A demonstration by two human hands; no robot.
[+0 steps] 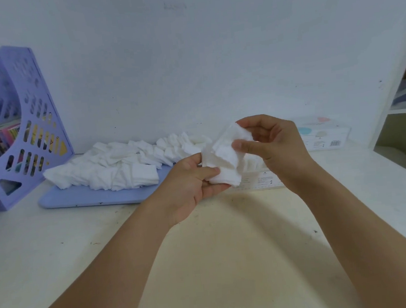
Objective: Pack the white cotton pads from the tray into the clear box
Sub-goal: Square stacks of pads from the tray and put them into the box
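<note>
A loose pile of white cotton pads (114, 165) lies spread over a lilac tray (90, 197) at the back of the table. Both hands hold a small bundle of cotton pads (224, 157) in the air to the right of the tray. My left hand (190, 184) grips its lower part from below. My right hand (270, 145) pinches its upper part between thumb and fingers. The clear box (257, 173), with a printed label on its front, stands right behind the hands and is mostly hidden by them; some pads show inside it.
A purple perforated file holder (22, 120) with books stands at the far left. The box's lid or packaging with pastel dots (323, 133) lies against the wall at the right. A white shelf unit (400, 117) rises at the right edge. A dark object sits at the left edge.
</note>
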